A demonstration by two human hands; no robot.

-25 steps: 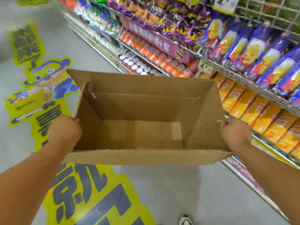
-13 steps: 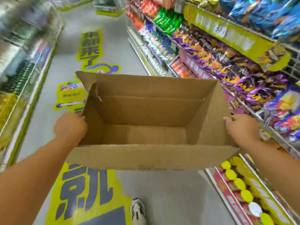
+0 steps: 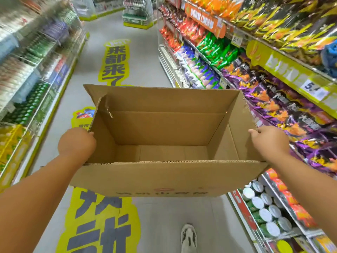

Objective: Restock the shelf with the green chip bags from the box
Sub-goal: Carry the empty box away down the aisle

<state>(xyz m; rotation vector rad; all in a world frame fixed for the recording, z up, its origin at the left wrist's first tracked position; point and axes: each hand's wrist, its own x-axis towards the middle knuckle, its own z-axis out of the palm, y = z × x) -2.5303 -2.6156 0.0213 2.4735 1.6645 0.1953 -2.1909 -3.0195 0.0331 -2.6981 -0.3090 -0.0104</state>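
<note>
Head view: an open cardboard box (image 3: pixel 164 143) is held at chest height in a shop aisle, gripped at both short ends. The left hand (image 3: pixel 76 143) is curled over the left wall, fingers hooked on the rim; the right hand (image 3: pixel 269 141) is curled over the right wall, thumb and fingertips pinching the edge. The inside of the box is seen bare down to its cardboard bottom; no green chip bags are visible in it. Green chip bags (image 3: pixel 218 52) are seen standing on the shelf (image 3: pixel 209 59) to the right, further up the aisle, between red packets (image 3: pixel 184 28) beyond and purple packets (image 3: pixel 273 103) nearer. Lidded tubs (image 3: pixel 262 210) are stacked on the lowest tier beside the right forearm. One shoe (image 3: pixel 188 238) is planted on the grey floor (image 3: pixel 145 66), beside a yellow floor sticker (image 3: pixel 102 220). The shelves on the left are blurred and cannot be read.

The restocking is judged to be finished or nearly so, with the empty box being carried off. The carrying is best done with the box kept level and both rims held evenly, since thin cardboard walls can be expected to buckle if squeezed. The raised far flap should be kept away from the packets on the right, which could be knocked down by a swing of the box.
</note>
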